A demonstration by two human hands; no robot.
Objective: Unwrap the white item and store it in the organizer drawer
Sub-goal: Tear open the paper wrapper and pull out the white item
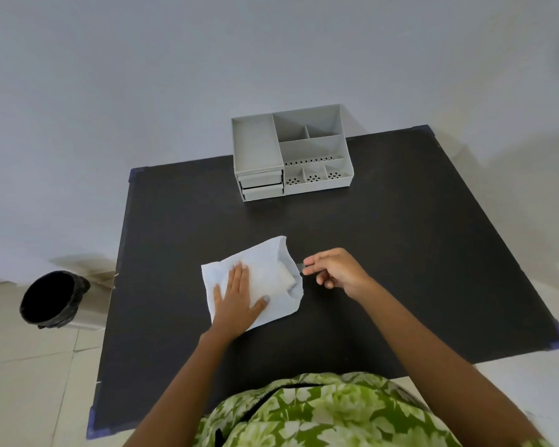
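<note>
A white paper wrap (271, 256) lies partly unfolded on the black table (400, 237), with a white folded item (286, 275) showing inside its right side. My left hand (236, 301) rests flat on the wrap's left half, fingers spread. My right hand (334, 269) hovers just right of the wrap, thumb and forefinger pinched on something small and pale that I cannot make out. The grey organizer (291, 150) stands at the table's far edge; its two small drawers (261, 185) sit at its lower left, each slightly ajar.
A metal bin with a black liner (54, 300) stands on the tiled floor left of the table. The organizer's top holds several open compartments. A grey wall rises behind the table.
</note>
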